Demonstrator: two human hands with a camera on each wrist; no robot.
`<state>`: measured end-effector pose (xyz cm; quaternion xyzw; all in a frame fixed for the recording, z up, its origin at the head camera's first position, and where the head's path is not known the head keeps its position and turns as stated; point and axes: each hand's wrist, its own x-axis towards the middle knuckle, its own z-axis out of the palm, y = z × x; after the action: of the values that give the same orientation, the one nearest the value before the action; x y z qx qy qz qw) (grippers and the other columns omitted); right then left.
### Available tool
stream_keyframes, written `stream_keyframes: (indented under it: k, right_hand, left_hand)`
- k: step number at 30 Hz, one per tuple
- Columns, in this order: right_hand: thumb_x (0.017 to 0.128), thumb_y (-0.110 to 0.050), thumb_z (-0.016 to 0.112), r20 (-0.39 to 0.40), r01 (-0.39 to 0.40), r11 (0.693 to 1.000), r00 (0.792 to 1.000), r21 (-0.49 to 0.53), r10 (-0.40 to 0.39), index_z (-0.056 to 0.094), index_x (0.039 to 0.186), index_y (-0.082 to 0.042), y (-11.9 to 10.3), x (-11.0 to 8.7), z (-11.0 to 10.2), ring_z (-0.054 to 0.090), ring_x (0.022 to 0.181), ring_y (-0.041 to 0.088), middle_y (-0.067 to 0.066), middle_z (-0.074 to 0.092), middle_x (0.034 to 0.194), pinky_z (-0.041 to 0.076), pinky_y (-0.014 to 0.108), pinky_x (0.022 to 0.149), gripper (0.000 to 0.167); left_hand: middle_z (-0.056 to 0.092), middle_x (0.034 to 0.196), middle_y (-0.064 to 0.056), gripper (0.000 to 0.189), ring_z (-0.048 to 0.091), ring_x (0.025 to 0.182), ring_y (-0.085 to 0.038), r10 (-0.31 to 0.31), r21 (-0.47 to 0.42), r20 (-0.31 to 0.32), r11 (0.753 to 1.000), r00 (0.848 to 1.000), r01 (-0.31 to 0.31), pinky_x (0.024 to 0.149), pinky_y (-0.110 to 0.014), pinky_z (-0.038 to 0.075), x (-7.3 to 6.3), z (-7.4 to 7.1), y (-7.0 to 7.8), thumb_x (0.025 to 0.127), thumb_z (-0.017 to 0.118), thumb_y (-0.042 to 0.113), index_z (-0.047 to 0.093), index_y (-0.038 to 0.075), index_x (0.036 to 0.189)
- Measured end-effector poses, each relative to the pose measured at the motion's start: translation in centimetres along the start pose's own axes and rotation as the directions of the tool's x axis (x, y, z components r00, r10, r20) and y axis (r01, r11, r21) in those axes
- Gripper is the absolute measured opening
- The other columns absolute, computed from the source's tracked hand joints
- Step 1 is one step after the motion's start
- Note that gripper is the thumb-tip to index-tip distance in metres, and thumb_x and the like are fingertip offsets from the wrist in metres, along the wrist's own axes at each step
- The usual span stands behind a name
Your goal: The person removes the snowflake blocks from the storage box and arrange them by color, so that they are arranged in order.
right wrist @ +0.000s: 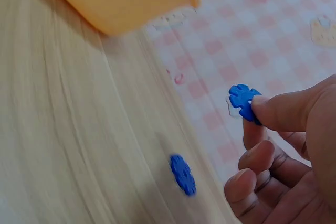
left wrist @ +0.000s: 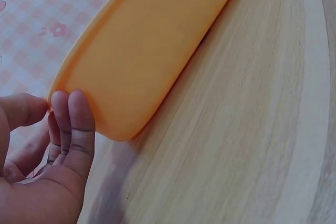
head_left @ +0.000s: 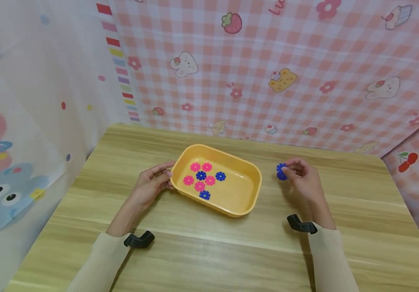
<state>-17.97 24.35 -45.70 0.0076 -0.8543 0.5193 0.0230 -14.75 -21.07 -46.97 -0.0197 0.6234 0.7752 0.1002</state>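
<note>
A yellow tray [head_left: 235, 188] stands on the table with several pink and blue notched discs lying in it, mostly toward its left side. My left hand [head_left: 150, 182] grips the tray's left end, fingertips right at the rim and outer wall in the left wrist view. To the right of the tray, my right hand [head_left: 306, 178] pinches a blue snowflake disc [right wrist: 242, 99] between thumb and finger. Another blue disc [right wrist: 182, 174] shows over the wood below that hand in the right wrist view; the two overlap in the head view.
The wooden table [head_left: 209, 251] runs back to a pink checked cloth [head_left: 253, 61] with printed animals and fruit. A white patterned cloth [head_left: 48, 73] hangs on the left. Black wrist mounts [head_left: 139, 239] sit at both sleeves.
</note>
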Motion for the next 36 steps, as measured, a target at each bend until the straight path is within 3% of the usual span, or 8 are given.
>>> stream_keyframes:
  k: [5, 10, 18, 25, 36]
  right_hand:
    - [0.102, -0.025, 0.064, 0.002, -0.062, 0.998, 0.998, -0.019, 0.062, 0.06, 0.12, -0.004, 1.3, 0.0, -1.1, 0.06, 0.075, 0.013, 0.002, 0.065, 0.097, 0.055, 0.023, 0.059, 0.027]
    - [0.103, -0.029, 0.062, -0.006, -0.127, 0.989, 0.992, -0.073, 0.127, 0.06, 0.12, -0.008, 2.2, -0.2, -2.2, 0.06, 0.086, 0.014, 0.005, 0.065, 0.103, 0.054, 0.021, 0.068, 0.027]
    - [0.103, -0.026, 0.062, -0.025, -0.096, 0.966, 0.995, -0.24, 0.092, 0.062, 0.117, -0.004, 3.1, -0.2, -3.1, 0.057, 0.078, 0.009, 0.009, 0.066, 0.1, 0.05, 0.018, 0.062, 0.026]
    - [0.1, -0.023, 0.065, -0.082, -0.08, 0.935, 0.995, -0.345, 0.055, 0.066, 0.111, -0.004, 3.5, 0.0, -3.0, 0.054, 0.081, 0.012, 0.011, 0.066, 0.1, 0.045, 0.015, 0.065, 0.022]
    - [0.097, -0.02, 0.069, -0.109, -0.128, 0.934, 0.989, -0.332, 0.096, 0.063, 0.113, -0.001, 3.5, 0.2, -2.5, 0.053, 0.087, 0.019, 0.015, 0.065, 0.104, 0.043, 0.015, 0.067, 0.025]
  left_hand:
    - [0.065, 0.099, -0.002, 0.044, 0.065, 0.077, -0.011, -0.007, 0.003, -0.002, 1.0, 1.0, 0.007, 0.075, -0.023, 0.062, -0.1, -0.2, -0.1, 0.104, 0.056, 0.002, 0.05, -0.006, 0.146]
    - [0.066, 0.097, -0.001, 0.045, 0.065, 0.076, -0.01, -0.001, -0.006, -0.001, 1.0, 1.0, 0.001, 0.075, -0.023, 0.062, -0.1, -0.2, 0.0, 0.103, 0.057, 0.003, 0.049, -0.007, 0.146]
    - [0.066, 0.097, -0.001, 0.044, 0.064, 0.076, -0.011, -0.007, 0.005, 0.002, 1.0, 1.0, 0.007, 0.075, -0.024, 0.063, -0.1, -0.1, 0.0, 0.104, 0.058, 0.005, 0.05, -0.005, 0.146]
    - [0.065, 0.099, -0.001, 0.044, 0.064, 0.077, -0.011, 0.003, 0.009, 0.011, 1.0, 1.0, -0.003, 0.076, -0.024, 0.063, 0.0, 0.0, 0.2, 0.104, 0.058, 0.006, 0.05, -0.005, 0.146]
    - [0.067, 0.104, -0.003, 0.044, 0.064, 0.078, -0.01, -0.012, 0.024, -0.006, 1.0, 1.0, 0.012, 0.075, -0.023, 0.062, -0.2, 0.1, 0.1, 0.105, 0.056, 0.007, 0.05, -0.003, 0.147]
